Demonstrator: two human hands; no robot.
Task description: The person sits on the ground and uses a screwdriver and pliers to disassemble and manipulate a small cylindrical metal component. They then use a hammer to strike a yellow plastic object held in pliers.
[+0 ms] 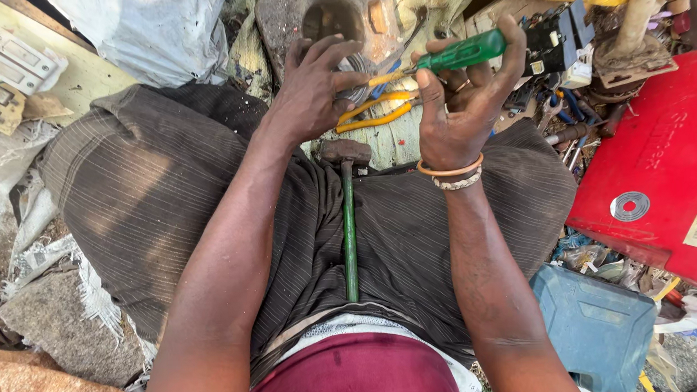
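My right hand (458, 109) grips a screwdriver with a green handle (461, 53), its shaft pointing left toward my left hand (312, 88). My left hand curls over a small greyish metal part (352, 66), mostly hidden by the fingers. Below the hands lie pliers with yellow handles (376, 112). A hammer with a green shaft (349, 219) rests on my lap between my knees, its head toward the hands.
A red box (660, 159) lies at the right, a blue plastic case (597, 326) below it. A stone block with a round hole (333, 16) sits ahead. Loose tools and black parts (561, 45) clutter the upper right. White switch plates (13, 58) lie upper left.
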